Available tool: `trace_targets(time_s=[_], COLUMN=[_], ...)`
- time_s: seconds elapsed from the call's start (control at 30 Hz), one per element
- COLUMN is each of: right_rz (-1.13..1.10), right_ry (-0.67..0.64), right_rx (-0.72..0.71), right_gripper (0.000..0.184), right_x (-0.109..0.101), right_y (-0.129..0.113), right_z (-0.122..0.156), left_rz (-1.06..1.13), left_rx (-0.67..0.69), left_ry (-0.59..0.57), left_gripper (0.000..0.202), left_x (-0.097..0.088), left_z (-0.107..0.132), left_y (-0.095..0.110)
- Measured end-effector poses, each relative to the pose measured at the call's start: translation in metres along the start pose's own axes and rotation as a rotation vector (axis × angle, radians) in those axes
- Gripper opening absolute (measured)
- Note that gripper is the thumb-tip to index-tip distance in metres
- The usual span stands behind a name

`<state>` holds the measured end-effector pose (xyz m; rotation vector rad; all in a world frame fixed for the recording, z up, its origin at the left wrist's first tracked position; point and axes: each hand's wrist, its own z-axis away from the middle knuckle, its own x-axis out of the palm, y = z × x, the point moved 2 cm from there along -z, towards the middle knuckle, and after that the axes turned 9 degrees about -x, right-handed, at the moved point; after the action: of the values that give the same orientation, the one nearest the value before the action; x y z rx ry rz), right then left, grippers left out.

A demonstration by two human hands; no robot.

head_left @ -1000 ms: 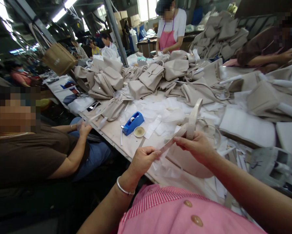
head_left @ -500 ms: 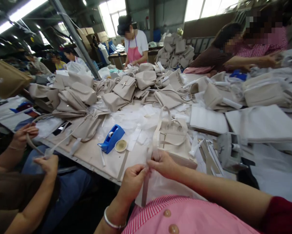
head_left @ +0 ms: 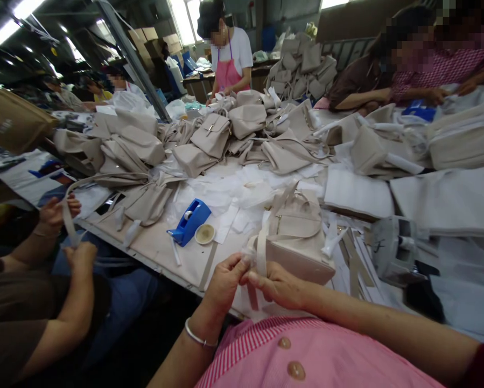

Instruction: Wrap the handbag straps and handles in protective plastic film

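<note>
In front of my body, a beige handbag [head_left: 300, 253] with a small metal fitting lies on the table edge. Its pale strap [head_left: 261, 250] loops down to my hands. My right hand [head_left: 282, 285] is closed around the strap's lower part. Beside it, my left hand [head_left: 225, 283] pinches a thin translucent wrap [head_left: 248, 253] at the strap, fingertips nearly touching those of the right. A strap end hangs below the fingers. How far the wrap goes round the strap is hidden by my fingers.
A blue tape dispenser [head_left: 190, 222] and a small round dish [head_left: 205, 234] lie left of the bag. A grey dispenser [head_left: 393, 250] and white foam sheets [head_left: 357, 191] are at right. Piled beige bags [head_left: 211, 137] fill the back. A co-worker's hands [head_left: 78, 258] hold a strap at left.
The view has tilted down slightly and shifted left. My left hand has pinched the translucent wrap higher beside the strap; my right hand has turned lower around the strap.
</note>
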<state>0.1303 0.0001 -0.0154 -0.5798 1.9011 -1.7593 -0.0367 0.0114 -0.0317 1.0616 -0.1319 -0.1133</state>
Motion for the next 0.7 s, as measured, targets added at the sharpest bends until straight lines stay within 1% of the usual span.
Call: trace_targets(time_s=[0.07,0.1,0.13,0.2,0.27,0.33,0.37,0.4,0.47,0.57,0.63,0.7], right_rz=[0.026,0.038,0.056,0.127,0.221,0.276,0.271,0.237,0.087,-0.219,-0.396,-0.560], right_ry=[0.170,0.232,0.278,0.338,0.397,0.422,0.413,0.395,0.361,0.337,0.332,0.344], right_rx=[0.036,0.054,0.063,0.034,-0.039,-0.111,-0.133,-0.137,-0.100,0.020,0.086,0.122], right_gripper=[0.058,0.057,0.056,0.054,0.052,0.050,0.049,0.049,0.047,0.046,0.044,0.040], right_x=[-0.007,-0.011,-0.014,-0.017,-0.017,-0.017,-0.017,-0.019,-0.025,-0.036,-0.042,-0.047], right_y=[0.007,0.011,0.015,0.019,0.020,0.020,0.021,0.022,0.027,0.034,0.037,0.039], right_z=[0.000,0.001,0.002,0.002,0.001,-0.002,-0.003,-0.004,-0.006,-0.005,-0.005,-0.005], left_rz=[-0.067,-0.103,-0.137,-0.207,-0.288,-0.339,-0.340,-0.326,-0.269,-0.210,-0.240,-0.288], left_rx=[0.094,0.133,0.151,0.153,0.170,0.170,0.150,0.118,0.039,-0.051,-0.065,-0.053], left_ry=[0.176,0.218,0.198,0.046,-0.079,-0.115,-0.123,-0.146,-0.210,-0.282,-0.295,-0.304], left_gripper=[0.040,0.038,0.035,0.028,0.023,0.021,0.021,0.023,0.026,0.026,0.027,0.028], left_x=[-0.003,-0.002,0.002,0.015,0.030,0.039,0.040,0.040,0.034,0.024,0.019,0.017], left_z=[0.002,0.004,0.006,0.009,0.010,0.009,0.008,0.006,0.003,-0.001,-0.004,-0.008], left_y=[-0.002,-0.002,-0.003,-0.003,0.000,0.001,0.001,0.001,-0.002,-0.004,-0.003,-0.002])
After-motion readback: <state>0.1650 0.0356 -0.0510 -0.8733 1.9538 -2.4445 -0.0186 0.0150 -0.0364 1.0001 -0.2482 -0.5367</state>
